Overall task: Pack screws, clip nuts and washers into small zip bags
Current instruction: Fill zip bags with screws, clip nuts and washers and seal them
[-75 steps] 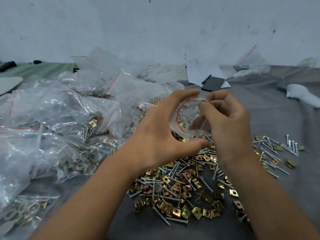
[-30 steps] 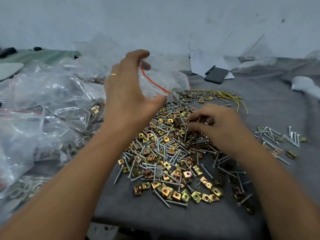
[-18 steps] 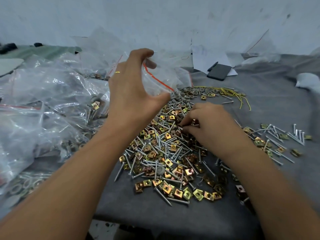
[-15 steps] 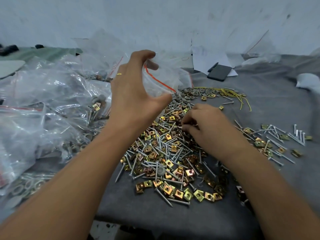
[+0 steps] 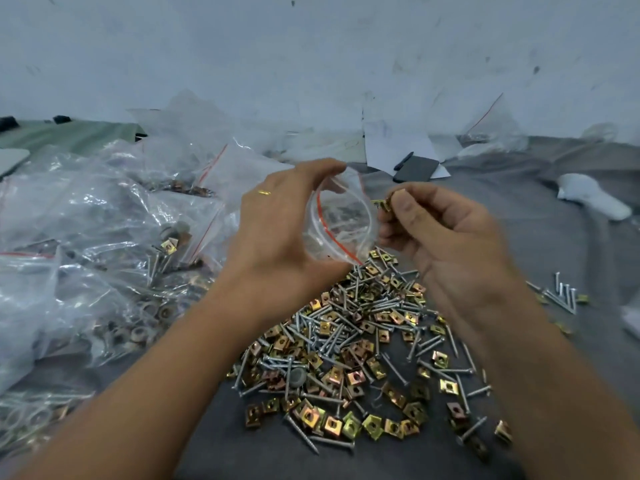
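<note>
My left hand (image 5: pixel 280 233) grips a small clear zip bag (image 5: pixel 343 220) with a red seal line, holding its mouth open above the pile. My right hand (image 5: pixel 440 233) is raised beside the bag's mouth and pinches a gold clip nut (image 5: pixel 385 204) between thumb and fingertips. Below both hands a heap of silver screws and gold clip nuts (image 5: pixel 349 344) is spread on the grey cloth (image 5: pixel 519 244). One grey washer (image 5: pixel 298 376) lies in the heap.
A mound of filled clear zip bags (image 5: pixel 104 237) covers the left side. A small group of screws and clip nuts (image 5: pixel 562 294) lies at the right. A black phone on white paper (image 5: pixel 415 169) and a white object (image 5: pixel 592 195) sit at the back right, near the wall.
My right hand has lifted off the pile with a clip nut and come up beside the bag. My left hand has brought the open bag down and right to meet it.
</note>
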The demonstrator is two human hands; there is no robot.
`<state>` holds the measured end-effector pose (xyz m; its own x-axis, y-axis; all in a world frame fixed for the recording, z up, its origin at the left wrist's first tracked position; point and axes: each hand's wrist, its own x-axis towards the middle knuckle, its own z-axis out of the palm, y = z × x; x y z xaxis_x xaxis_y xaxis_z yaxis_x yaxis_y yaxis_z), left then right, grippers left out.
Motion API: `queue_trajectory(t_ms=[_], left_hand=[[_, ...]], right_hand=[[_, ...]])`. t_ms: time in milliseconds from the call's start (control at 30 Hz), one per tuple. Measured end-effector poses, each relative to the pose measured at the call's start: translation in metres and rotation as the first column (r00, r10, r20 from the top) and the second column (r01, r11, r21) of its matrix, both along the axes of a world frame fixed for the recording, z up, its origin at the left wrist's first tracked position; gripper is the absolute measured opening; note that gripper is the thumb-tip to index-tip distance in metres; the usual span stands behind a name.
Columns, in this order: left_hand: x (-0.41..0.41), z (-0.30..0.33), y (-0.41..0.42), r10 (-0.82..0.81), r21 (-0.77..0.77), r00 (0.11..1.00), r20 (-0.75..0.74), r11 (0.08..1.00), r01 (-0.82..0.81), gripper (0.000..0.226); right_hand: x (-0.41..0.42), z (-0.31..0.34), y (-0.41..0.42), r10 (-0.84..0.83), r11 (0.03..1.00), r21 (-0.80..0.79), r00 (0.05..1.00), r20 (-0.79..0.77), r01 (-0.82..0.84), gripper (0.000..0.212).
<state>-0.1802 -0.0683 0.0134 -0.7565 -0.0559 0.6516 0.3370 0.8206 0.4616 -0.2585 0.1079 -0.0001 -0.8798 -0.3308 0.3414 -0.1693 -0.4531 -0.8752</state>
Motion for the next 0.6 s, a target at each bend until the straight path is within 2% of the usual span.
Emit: queue_trajectory(t_ms=[133,267,333,433,500,600], left_hand=[[0.000,-0.003,0.009,-0.049,-0.064,0.997,-0.066,0.997,0.045,0.085],[0.002,-0.002,0.012,-0.051,-0.037,0.998,-0.048,0.998,0.049,0.082],[0.002,-0.001,0.013,-0.047,-0.020,0.998,-0.039,0.999,0.046,0.079],[0.000,-0.001,0.013,-0.064,0.008,0.997,-0.051,0.998,0.064,0.074],[-0.002,-0.003,0.012,-0.073,0.026,0.996,-0.049,0.997,0.075,0.073],[-0.004,-0.004,0.010,-0.062,0.142,0.998,-0.002,0.988,0.062,0.074]], right_hand=[[0.008,0.008,0.004,-0.025,0.999,0.045,0.992,-0.121,0.031,0.015],[0.016,0.016,0.006,-0.160,0.955,0.179,0.919,-0.361,0.237,0.015],[0.021,0.021,0.007,-0.184,0.898,0.261,0.841,-0.509,0.355,0.017],[0.028,0.026,0.005,-0.158,0.727,0.356,0.647,-0.746,0.587,0.016],[0.032,0.028,0.001,-0.137,0.686,0.370,0.612,-0.779,0.626,0.018],[0.033,0.029,-0.003,-0.203,0.710,0.335,0.636,-0.745,0.619,0.020]])
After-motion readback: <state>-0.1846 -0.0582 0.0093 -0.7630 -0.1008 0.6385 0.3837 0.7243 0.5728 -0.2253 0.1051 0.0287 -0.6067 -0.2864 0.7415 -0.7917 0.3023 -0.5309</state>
